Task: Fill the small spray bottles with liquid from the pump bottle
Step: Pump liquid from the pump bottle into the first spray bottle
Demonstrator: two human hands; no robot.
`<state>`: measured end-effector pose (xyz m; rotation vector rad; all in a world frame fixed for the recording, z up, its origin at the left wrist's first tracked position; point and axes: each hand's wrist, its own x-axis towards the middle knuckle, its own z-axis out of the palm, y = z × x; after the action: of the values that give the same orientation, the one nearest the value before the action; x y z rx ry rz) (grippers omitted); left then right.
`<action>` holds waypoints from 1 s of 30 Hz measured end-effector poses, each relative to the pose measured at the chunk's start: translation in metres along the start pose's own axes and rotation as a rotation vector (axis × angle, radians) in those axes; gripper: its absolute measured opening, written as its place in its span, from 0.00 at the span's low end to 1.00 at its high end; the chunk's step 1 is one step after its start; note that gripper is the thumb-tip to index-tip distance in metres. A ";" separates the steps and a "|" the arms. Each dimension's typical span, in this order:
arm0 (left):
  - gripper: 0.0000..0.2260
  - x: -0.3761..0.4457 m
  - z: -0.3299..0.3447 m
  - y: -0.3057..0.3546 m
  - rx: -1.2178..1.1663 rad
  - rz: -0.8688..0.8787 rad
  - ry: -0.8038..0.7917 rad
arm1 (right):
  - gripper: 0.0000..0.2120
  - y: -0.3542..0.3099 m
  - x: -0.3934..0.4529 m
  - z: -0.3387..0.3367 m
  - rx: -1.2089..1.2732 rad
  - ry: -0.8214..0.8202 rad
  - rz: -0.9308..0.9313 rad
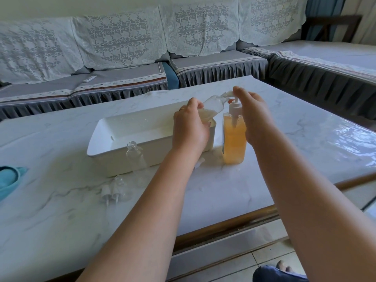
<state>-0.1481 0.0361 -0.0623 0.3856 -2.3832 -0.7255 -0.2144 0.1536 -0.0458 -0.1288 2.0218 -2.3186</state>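
Fingers (195, 104) of the left hand (190, 127) curl round the base of a small clear plastic spray bottle (213, 104), gripping it tilted, long axis running up and to the right, open neck aimed at the spout. Right hand (254, 117) sits on top of the white pump head (236, 103), fingers bent down over it, thumb side near the nozzle; looks like a press on the pump, though how firmly they close on it I cannot tell. The spout and the small bottle's neck meet just between the two hands, touching or nearly so. Below stands the tall clear pump bottle of orange liquid (234, 141), upright on the pale marble worktop (284, 159), just right of a white rectangular tray (114, 137). A second clear empty bottle (135, 154) stands uncapped in front of the tray, with white spray caps (110, 193) lying nearer the edge. My read: filling is underway on the first bottle, and alignment of neck to spout decides whether it spills.
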 end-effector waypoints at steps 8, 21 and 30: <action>0.15 -0.001 0.002 0.000 0.012 -0.017 -0.017 | 0.15 0.000 0.001 0.000 -0.031 0.012 -0.008; 0.16 0.000 -0.001 0.001 -0.019 -0.001 0.008 | 0.24 -0.001 0.002 0.001 -0.055 -0.054 0.027; 0.16 -0.001 0.001 0.001 -0.001 -0.014 -0.010 | 0.19 0.000 0.003 -0.002 0.008 -0.032 0.032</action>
<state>-0.1481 0.0378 -0.0634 0.3993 -2.3918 -0.7368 -0.2177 0.1556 -0.0458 -0.1311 1.9847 -2.2901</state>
